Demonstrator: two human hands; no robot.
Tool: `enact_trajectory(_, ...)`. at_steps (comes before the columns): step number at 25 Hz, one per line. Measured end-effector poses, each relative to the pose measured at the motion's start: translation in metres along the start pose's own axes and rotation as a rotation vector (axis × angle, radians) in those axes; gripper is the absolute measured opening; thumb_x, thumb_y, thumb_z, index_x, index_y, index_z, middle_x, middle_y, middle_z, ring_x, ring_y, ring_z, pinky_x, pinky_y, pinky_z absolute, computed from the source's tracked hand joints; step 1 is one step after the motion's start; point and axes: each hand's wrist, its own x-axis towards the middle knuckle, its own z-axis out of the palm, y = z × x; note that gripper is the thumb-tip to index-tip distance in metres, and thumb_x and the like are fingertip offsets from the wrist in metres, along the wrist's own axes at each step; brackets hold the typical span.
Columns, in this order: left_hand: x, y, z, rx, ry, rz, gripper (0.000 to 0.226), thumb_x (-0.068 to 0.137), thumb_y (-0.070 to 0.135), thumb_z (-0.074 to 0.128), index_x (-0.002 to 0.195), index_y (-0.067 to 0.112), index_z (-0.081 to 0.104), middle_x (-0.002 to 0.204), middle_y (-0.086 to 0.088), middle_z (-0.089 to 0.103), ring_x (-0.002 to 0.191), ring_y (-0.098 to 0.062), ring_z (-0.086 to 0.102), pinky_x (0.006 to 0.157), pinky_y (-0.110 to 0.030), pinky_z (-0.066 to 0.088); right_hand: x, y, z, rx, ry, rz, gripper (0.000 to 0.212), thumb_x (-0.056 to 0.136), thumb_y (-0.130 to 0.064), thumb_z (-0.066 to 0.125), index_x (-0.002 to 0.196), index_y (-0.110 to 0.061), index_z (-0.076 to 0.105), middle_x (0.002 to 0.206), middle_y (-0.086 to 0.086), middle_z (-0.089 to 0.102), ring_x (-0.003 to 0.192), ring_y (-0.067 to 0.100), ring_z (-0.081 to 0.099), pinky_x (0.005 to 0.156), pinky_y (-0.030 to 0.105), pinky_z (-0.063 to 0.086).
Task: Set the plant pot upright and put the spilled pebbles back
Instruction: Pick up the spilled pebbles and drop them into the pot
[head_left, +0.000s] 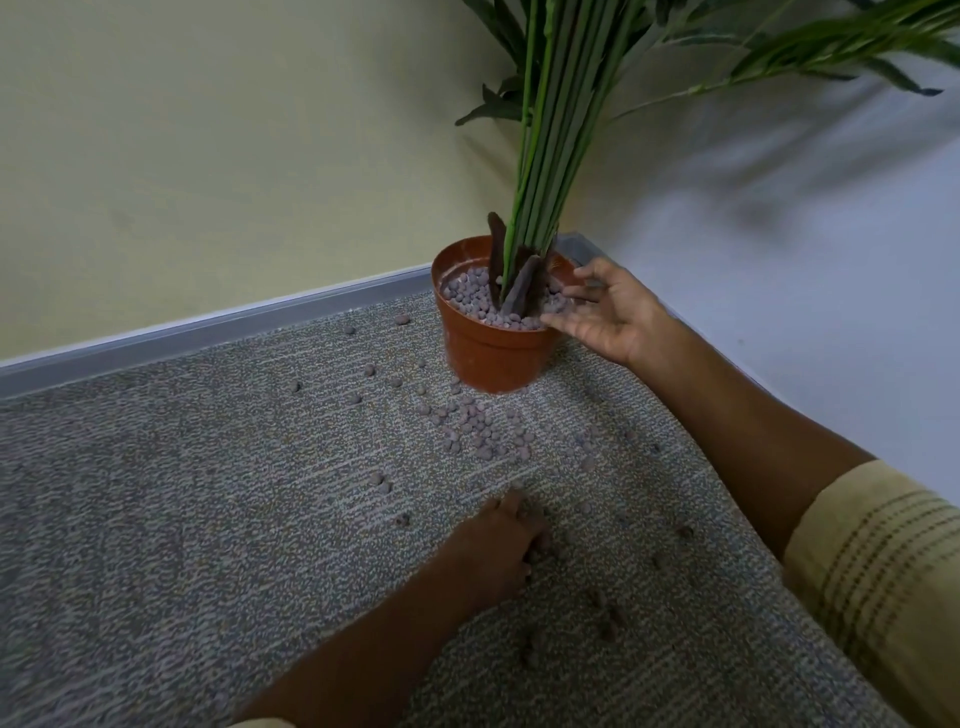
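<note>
A terracotta-coloured plastic plant pot (491, 358) stands upright on the grey carpet in the room's corner, with tall green stems (545, 156) rising from it. Greyish-purple pebbles (470, 293) fill its top. Many spilled pebbles (478, 428) lie scattered on the carpet in front of the pot. My right hand (605, 317) hovers at the pot's right rim, fingers spread and relaxed over the pebbles. My left hand (506, 545) is down on the carpet nearer to me, fingers curled around some pebbles.
A grey skirting board (208, 332) runs along the yellow wall on the left. A white wall (805, 260) closes the right side. Green fronds (831, 41) hang overhead at the top right. More loose pebbles (605, 618) lie near my left arm.
</note>
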Motion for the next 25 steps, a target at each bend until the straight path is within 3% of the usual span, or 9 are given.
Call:
enact_trajectory(3,-0.002,-0.003,0.003,-0.083,0.038,0.018,0.035,0.084,0.01,0.053,0.118,0.017,0.052,0.135,-0.015,0.041,0.116,-0.033,0.052,0.096,-0.039,0.046,-0.004,0.002,-0.008,-0.03,-0.001,-0.02,0.016,0.084,-0.007,0.057,0.098,0.001,0.054,0.121,0.027,0.05,0.123,0.042,0.048,0.1,0.047,0.048)
enact_trajectory(7,-0.005,-0.003,0.009,-0.124,0.083,0.008,0.038,0.084,0.009,0.052,0.121,0.017,0.052,0.127,-0.014,0.044,0.107,-0.034,0.056,0.092,-0.038,0.048,-0.017,0.022,-0.037,-0.129,0.019,-0.056,0.024,0.088,-0.003,0.053,0.111,0.002,0.057,0.115,0.025,0.061,0.104,0.033,0.064,0.081,0.037,0.057)
enact_trajectory(9,-0.004,-0.005,0.009,-0.151,0.091,-0.024,0.04,0.084,0.01,0.055,0.123,0.019,0.056,0.126,-0.012,0.046,0.103,-0.032,0.059,0.091,-0.032,0.047,-0.027,0.041,-0.056,-0.356,0.051,-0.055,0.023,0.089,-0.003,0.051,0.11,0.002,0.06,0.109,0.023,0.063,0.094,0.028,0.067,0.076,0.034,0.058)
enact_trajectory(13,-0.003,-0.011,0.002,-0.134,0.131,-0.075,0.025,0.081,0.012,0.058,0.104,0.016,0.066,0.115,-0.01,0.057,0.098,-0.027,0.062,0.084,-0.029,0.048,-0.045,0.088,-0.093,-0.9,0.022,-0.019,0.021,0.085,0.002,0.06,0.106,0.007,0.063,0.097,0.026,0.066,0.081,0.03,0.067,0.076,0.041,0.057)
enact_trajectory(15,-0.005,-0.012,-0.002,-0.17,0.16,-0.108,0.023,0.078,0.011,0.06,0.099,0.014,0.069,0.108,-0.01,0.065,0.096,-0.024,0.064,0.08,-0.026,0.047,-0.054,0.11,-0.105,-1.238,-0.081,0.01,0.018,0.078,0.001,0.069,0.096,0.0,0.068,0.087,0.019,0.069,0.068,0.018,0.067,0.067,0.027,0.056)
enact_trajectory(17,-0.006,-0.012,-0.007,-0.403,0.21,-0.201,0.02,0.076,0.006,0.064,0.094,0.01,0.072,0.092,-0.009,0.072,0.081,-0.015,0.068,0.07,-0.021,0.049,-0.057,0.124,-0.109,-1.616,-0.242,-0.056,0.028,0.068,-0.01,0.08,0.094,-0.008,0.069,0.081,0.003,0.064,0.062,0.003,0.057,0.058,0.01,0.045)
enact_trajectory(20,-0.005,-0.013,-0.028,-1.149,0.243,-0.447,0.008,0.084,-0.002,0.061,0.084,0.004,0.066,0.061,-0.009,0.063,0.043,-0.005,0.061,0.042,-0.015,0.049,-0.056,0.132,-0.102,-1.886,-0.361,-0.207,0.049,0.062,-0.02,0.084,0.105,-0.011,0.065,0.092,0.003,0.057,0.08,0.009,0.047,0.066,0.02,0.032)
enact_trajectory(22,-0.001,-0.017,-0.048,-1.473,0.234,-0.545,0.012,0.087,-0.003,0.057,0.08,0.004,0.063,0.062,-0.008,0.06,0.05,-0.009,0.058,0.046,-0.016,0.053,-0.055,0.134,-0.098,-1.913,-0.376,-0.228,0.05,0.062,-0.02,0.083,0.107,-0.013,0.064,0.099,0.005,0.057,0.083,0.012,0.048,0.068,0.022,0.035)
enact_trajectory(25,0.001,-0.027,-0.07,-1.634,0.215,-0.577,0.019,0.088,-0.002,0.048,0.076,0.006,0.06,0.066,-0.006,0.059,0.048,-0.007,0.051,0.046,-0.016,0.051,-0.057,0.136,-0.094,-1.911,-0.433,-0.217,0.043,0.065,-0.014,0.081,0.106,-0.013,0.067,0.1,0.005,0.055,0.088,0.02,0.057,0.075,0.027,0.046)
